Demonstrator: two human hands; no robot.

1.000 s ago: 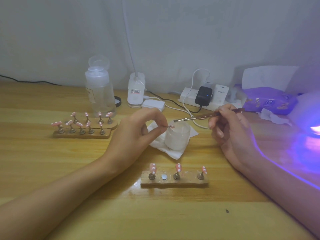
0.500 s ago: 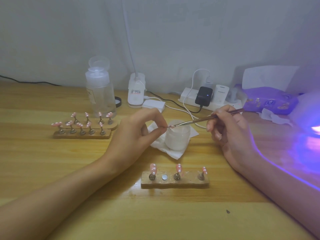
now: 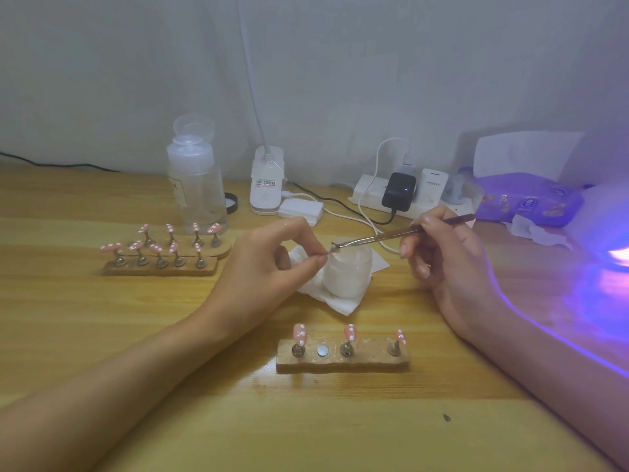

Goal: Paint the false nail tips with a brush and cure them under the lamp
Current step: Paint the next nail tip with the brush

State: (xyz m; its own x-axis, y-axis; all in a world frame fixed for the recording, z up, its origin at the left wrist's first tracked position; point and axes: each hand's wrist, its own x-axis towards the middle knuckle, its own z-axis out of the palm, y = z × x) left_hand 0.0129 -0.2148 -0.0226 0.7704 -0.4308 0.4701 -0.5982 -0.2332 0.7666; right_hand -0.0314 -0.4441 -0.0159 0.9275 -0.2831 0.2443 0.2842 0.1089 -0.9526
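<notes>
Left hand (image 3: 269, 264): I read it at the centre of the surface (image 3: 136, 335), thumb and index fingers (image 3: 308, 235) pressed together at their ends and pinching a small held piece (image 3: 325, 254); the remaining fingers curl under the palm; the piece is too small for me to resolve, and most of it is hidden in the pinch. Right hand (image 3: 442, 267): its fingers (image 3: 420, 226) pinch the brush (image 3: 384, 236) toward the rear of the handle, pen-fashion; the brush runs leftward and slightly downward; its head lies at the held piece, above the rim of the frosted white jar (image 3: 347, 277); I cannot tell whether bristles and piece touch. The jar stands on a white tissue (image 3: 340, 305), between the two hands.

Near holder (image 3: 342, 362): a wooden block at the front of the surface; it carries three pink false nail tips (image 3: 350, 332) with white dots on metal stands; one bare round magnet (image 3: 322, 350) shows between the first and second stand from the left. Far holders (image 3: 160, 268): two wooden blocks left of the left hand, one behind the other, carrying nine more false nail tips on stands. Curing lamp (image 3: 609, 223): at the right edge, well apart from the held piece, casting violet light over the surface and along the right forearm. At the rear I note a clear bottle (image 3: 197, 185) with its cap flipped open, a white power strip (image 3: 369, 195) with a black adapter (image 3: 398, 192), and a purple packet (image 3: 527, 202).
</notes>
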